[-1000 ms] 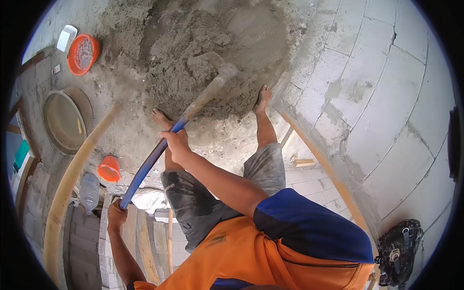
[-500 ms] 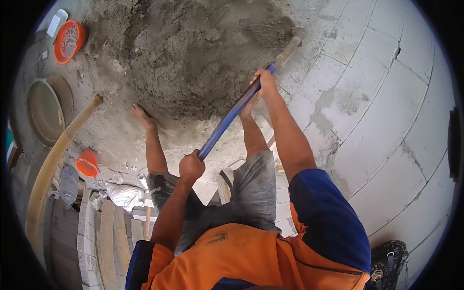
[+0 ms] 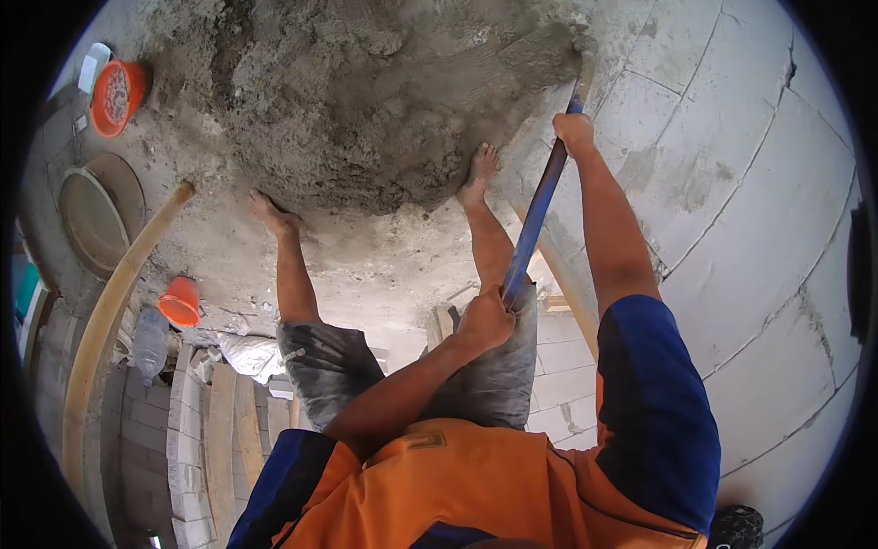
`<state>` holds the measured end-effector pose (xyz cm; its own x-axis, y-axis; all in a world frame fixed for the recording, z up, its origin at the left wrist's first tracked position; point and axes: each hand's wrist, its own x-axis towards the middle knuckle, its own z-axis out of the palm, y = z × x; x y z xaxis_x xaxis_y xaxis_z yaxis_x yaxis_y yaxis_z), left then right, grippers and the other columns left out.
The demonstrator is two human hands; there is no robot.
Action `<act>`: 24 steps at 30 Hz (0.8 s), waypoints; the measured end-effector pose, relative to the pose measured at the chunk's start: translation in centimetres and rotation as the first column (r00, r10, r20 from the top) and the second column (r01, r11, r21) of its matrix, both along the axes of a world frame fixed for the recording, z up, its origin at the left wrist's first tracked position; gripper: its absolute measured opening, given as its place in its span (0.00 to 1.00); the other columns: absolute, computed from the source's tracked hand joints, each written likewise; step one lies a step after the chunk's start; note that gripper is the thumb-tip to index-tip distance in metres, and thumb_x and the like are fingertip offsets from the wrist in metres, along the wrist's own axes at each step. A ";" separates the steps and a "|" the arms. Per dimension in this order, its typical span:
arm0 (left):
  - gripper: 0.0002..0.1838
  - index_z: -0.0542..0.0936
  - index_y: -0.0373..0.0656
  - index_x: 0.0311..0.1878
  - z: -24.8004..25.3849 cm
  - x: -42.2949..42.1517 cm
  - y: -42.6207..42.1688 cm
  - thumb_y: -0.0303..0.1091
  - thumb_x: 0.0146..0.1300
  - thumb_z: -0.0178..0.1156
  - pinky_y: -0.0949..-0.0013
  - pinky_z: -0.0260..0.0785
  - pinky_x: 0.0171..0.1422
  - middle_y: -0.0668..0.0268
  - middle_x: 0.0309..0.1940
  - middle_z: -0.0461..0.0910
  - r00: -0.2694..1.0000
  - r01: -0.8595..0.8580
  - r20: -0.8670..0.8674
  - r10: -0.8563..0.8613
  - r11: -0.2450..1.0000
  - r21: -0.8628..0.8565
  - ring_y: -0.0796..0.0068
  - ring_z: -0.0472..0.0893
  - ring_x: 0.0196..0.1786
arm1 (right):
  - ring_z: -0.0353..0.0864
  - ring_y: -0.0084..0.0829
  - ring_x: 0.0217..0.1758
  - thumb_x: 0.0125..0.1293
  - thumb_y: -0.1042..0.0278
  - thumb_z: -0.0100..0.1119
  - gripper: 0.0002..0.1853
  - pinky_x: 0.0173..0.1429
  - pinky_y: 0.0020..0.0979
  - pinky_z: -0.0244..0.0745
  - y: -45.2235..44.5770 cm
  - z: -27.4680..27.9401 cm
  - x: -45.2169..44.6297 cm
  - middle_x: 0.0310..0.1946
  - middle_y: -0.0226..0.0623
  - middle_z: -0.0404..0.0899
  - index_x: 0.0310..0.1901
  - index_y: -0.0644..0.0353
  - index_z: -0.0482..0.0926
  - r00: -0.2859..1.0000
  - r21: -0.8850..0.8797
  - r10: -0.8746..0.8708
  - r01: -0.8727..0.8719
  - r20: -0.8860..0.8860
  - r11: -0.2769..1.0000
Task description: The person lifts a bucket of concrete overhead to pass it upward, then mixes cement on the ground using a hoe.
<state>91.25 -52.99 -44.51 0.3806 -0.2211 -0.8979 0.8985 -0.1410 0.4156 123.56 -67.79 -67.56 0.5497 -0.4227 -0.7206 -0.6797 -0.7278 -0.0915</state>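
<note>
Both of my hands are closed around a long blue handle (image 3: pixel 540 206). My left hand (image 3: pixel 487 320) grips its lower end, over the right leg of my grey shorts. Farther up, my right hand (image 3: pixel 574 134) wraps round the handle near the block wall. The tool's head, smeared with grey, is at the right edge of a large heap of wet grey mortar (image 3: pixel 357 110) and is hard to make out. My bare feet stand apart at the near edge of the heap.
A block wall (image 3: pixel 732 201) rises at the right. On the left are an orange tub (image 3: pixel 119 99), a round basin (image 3: pixel 95 217), an orange bucket (image 3: pixel 180 302), a plastic bottle (image 3: pixel 150 344) and a long wooden pole (image 3: pixel 112 302). A white sack (image 3: pixel 251 357) lies below.
The tool has swung from the middle of the heap to its right edge beside the wall. Both hands have moved right with the handle, which now stands steeper in view.
</note>
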 end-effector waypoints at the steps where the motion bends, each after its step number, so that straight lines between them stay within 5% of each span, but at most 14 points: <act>1: 0.21 0.77 0.27 0.51 0.1 -0.4 1.5 0.31 0.57 0.62 0.49 0.77 0.53 0.38 0.38 0.83 1.000 0.029 -0.001 -0.029 1.000 -0.003 0.41 0.85 0.45 | 0.88 0.47 0.31 0.57 0.70 0.55 0.17 0.35 0.42 0.84 0.1 -0.5 -1.0 0.32 0.56 0.85 0.37 0.80 0.82 0.999 -0.034 0.047 -0.046 0.024 0.998; 3: 0.19 0.78 0.28 0.49 0.2 -1.1 5.7 0.31 0.56 0.61 0.49 0.76 0.54 0.38 0.38 0.83 0.995 0.095 -0.012 -0.095 0.995 -0.016 0.40 0.84 0.45 | 0.86 0.46 0.25 0.57 0.69 0.56 0.15 0.33 0.42 0.83 0.6 -1.9 -3.5 0.28 0.54 0.84 0.35 0.78 0.81 0.987 -0.112 0.151 -0.144 0.060 0.983; 6: 0.16 0.79 0.30 0.46 0.5 -2.3 12.7 0.30 0.55 0.60 0.47 0.75 0.54 0.38 0.38 0.83 0.972 0.235 -0.011 -0.235 0.972 -0.013 0.39 0.84 0.45 | 0.86 0.44 0.30 0.57 0.70 0.56 0.14 0.35 0.41 0.82 -1.9 -7.8 -9.7 0.29 0.52 0.84 0.36 0.75 0.82 0.948 -0.105 0.318 -0.313 0.036 0.944; 8: 0.15 0.79 0.30 0.45 1.1 -1.7 18.7 0.29 0.56 0.58 0.46 0.75 0.54 0.38 0.37 0.83 0.932 0.360 0.020 -0.362 0.931 0.059 0.38 0.84 0.45 | 0.84 0.43 0.30 0.56 0.76 0.56 0.08 0.33 0.41 0.79 4.8 -3.0 -10.8 0.31 0.49 0.81 0.36 0.69 0.80 0.963 -0.026 -0.268 0.269 0.042 0.963; 9: 0.15 0.79 0.30 0.45 1.8 -1.0 21.9 0.29 0.56 0.57 0.46 0.76 0.54 0.38 0.37 0.83 0.901 0.427 0.036 -0.432 0.898 0.108 0.39 0.84 0.45 | 0.82 0.42 0.29 0.56 0.78 0.55 0.06 0.33 0.41 0.78 6.4 -3.1 -12.5 0.30 0.48 0.79 0.35 0.68 0.79 0.911 0.088 -0.411 0.410 -0.008 0.908; 11: 0.14 0.79 0.29 0.45 2.7 -0.2 27.8 0.28 0.56 0.56 0.45 0.76 0.53 0.38 0.36 0.83 0.832 0.532 0.060 -0.552 0.823 0.199 0.38 0.84 0.44 | 0.78 0.42 0.27 0.56 0.81 0.54 0.04 0.31 0.40 0.76 7.9 -4.2 -16.4 0.29 0.46 0.75 0.34 0.65 0.76 0.750 0.274 -0.644 0.658 -0.153 0.701; 14: 0.14 0.79 0.30 0.44 4.5 -0.3 34.7 0.26 0.55 0.56 0.44 0.74 0.53 0.40 0.34 0.83 0.769 0.589 0.069 -0.636 0.746 0.311 0.38 0.84 0.43 | 0.80 0.43 0.30 0.59 0.75 0.59 0.13 0.34 0.48 0.78 13.0 -6.1 -21.3 0.36 0.45 0.76 0.45 0.70 0.73 0.643 0.258 -0.755 0.757 -0.131 0.600; 18: 0.13 0.80 0.31 0.43 9.4 -2.2 41.1 0.24 0.54 0.56 0.45 0.74 0.50 0.41 0.33 0.83 0.736 0.649 -0.055 -0.675 0.680 0.342 0.39 0.84 0.43 | 0.77 0.40 0.25 0.60 0.78 0.58 0.10 0.29 0.45 0.77 25.1 2.9 -24.1 0.33 0.42 0.75 0.43 0.69 0.71 0.467 0.298 -0.880 0.855 -0.086 0.425; 22: 0.09 0.83 0.37 0.39 17.4 -6.6 48.1 0.26 0.54 0.62 0.48 0.75 0.46 0.46 0.31 0.84 0.746 0.653 -0.231 -0.625 0.616 0.442 0.44 0.85 0.40 | 0.73 0.35 0.23 0.60 0.80 0.58 0.05 0.27 0.40 0.77 35.8 13.5 -27.6 0.25 0.40 0.71 0.29 0.65 0.72 0.493 0.396 -0.852 0.828 -0.175 0.397; 24: 0.10 0.83 0.38 0.38 20.1 -11.9 52.4 0.25 0.50 0.64 0.51 0.75 0.42 0.48 0.28 0.83 0.833 0.551 -0.286 -0.473 0.668 0.501 0.45 0.84 0.36 | 0.74 0.34 0.21 0.57 0.79 0.63 0.08 0.25 0.39 0.76 40.5 15.7 -32.5 0.24 0.37 0.72 0.34 0.65 0.72 0.524 0.497 -0.803 0.797 -0.285 0.343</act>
<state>79.40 -0.60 -24.38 0.2371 0.1885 -0.9530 0.6519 -0.7582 0.0122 91.03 -27.26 -51.87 0.1682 -0.2351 -0.9573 -0.9083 0.3404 -0.2432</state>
